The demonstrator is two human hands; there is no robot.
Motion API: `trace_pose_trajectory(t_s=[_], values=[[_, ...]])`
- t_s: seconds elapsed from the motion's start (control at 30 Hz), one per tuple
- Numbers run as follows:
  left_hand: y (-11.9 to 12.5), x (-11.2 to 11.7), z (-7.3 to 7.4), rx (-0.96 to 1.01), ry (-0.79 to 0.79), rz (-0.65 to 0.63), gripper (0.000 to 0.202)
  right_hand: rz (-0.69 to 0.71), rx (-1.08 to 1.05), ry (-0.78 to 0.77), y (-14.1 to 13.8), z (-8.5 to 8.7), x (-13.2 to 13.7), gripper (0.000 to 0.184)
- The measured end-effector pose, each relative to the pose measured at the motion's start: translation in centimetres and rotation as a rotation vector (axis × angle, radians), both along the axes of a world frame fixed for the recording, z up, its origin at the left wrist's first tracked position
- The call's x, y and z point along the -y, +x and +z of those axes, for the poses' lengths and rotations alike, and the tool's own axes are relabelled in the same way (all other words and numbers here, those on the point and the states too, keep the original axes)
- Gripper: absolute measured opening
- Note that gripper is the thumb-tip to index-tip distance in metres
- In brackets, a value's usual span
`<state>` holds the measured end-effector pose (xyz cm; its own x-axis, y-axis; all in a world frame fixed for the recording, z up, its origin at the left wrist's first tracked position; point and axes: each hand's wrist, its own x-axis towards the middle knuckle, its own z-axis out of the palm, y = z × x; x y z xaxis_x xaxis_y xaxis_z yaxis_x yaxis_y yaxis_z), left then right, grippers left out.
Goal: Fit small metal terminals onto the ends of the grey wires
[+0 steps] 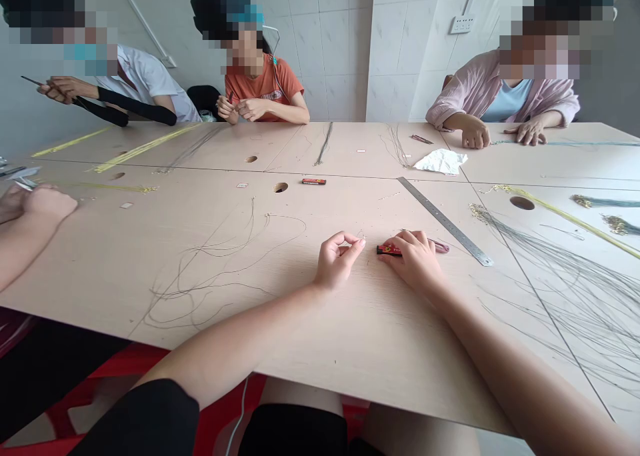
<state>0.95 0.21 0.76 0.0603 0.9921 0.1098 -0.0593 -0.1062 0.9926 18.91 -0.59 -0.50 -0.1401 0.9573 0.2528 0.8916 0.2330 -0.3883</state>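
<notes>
Left fingers (pixel 354 241) pinched together, fine pale wire (pixel 361 237) just at tips, hold too small to tell. Right fingers (pixel 409 237) curled over small red-and-black rectangular packet (pixel 387 250), grip unclear; its long axis runs sideways, end toward left fingers. Long steel ruler (pixel 445 221) slants just beyond, on pale wooden tabletop (pixel 280 323).

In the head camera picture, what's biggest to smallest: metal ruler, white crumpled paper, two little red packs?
1. Metal ruler
2. Crumpled white paper
3. Red pack by the right hand and red pack farther away: they look alike, so I can't rank them.
</notes>
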Motion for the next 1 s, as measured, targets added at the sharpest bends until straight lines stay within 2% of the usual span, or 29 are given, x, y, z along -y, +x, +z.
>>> trace_pose_trajectory(t_s=[0.07, 0.17, 0.3, 0.37, 0.43, 0.57, 0.77, 0.87, 1.0], values=[[0.0, 0.0, -0.1, 0.008, 0.010, -0.001, 0.030, 0.007, -0.092, -0.017, -0.1, 0.3, 0.0, 0.014], [0.0, 0.0, -0.2, 0.019, 0.027, -0.001, 0.031, 0.038, -0.341, -0.061, -0.3, 1.0, 0.2, 0.012], [0.1, 0.3, 0.0, 0.021, 0.061, -0.003, 0.031, 0.073, -0.715, -0.223, -0.9, 1.7, 0.6, 0.033], [0.2, 0.6, 0.1, 0.016, 0.076, -0.010, 0.032, 0.096, -0.896, -0.362, -1.4, 1.5, 0.7, 0.045], [0.4, 0.8, 0.2, 0.010, 0.089, -0.018, 0.032, 0.113, -1.084, -0.436, -2.0, 1.0, 0.6, 0.049], [0.8, 1.3, 0.3, 0.019, 0.100, -0.030, 0.032, 0.185, -1.365, -0.484, -3.0, 0.2, 0.4, 0.043], [1.3, 1.8, 0.5, 0.038, 0.100, -0.038, 0.035, 0.129, -1.437, -0.536, -3.6, 0.8, 0.7, 0.032], [1.5, 1.8, 0.3, 0.041, 0.105, -0.040, 0.034, 0.102, -1.391, -0.528, -3.8, 1.0, 0.9, 0.028], [1.6, 1.8, 0.1, 0.047, 0.097, -0.045, 0.033, 0.108, -1.261, -0.466, -3.7, 0.6, 0.9, 0.027]])
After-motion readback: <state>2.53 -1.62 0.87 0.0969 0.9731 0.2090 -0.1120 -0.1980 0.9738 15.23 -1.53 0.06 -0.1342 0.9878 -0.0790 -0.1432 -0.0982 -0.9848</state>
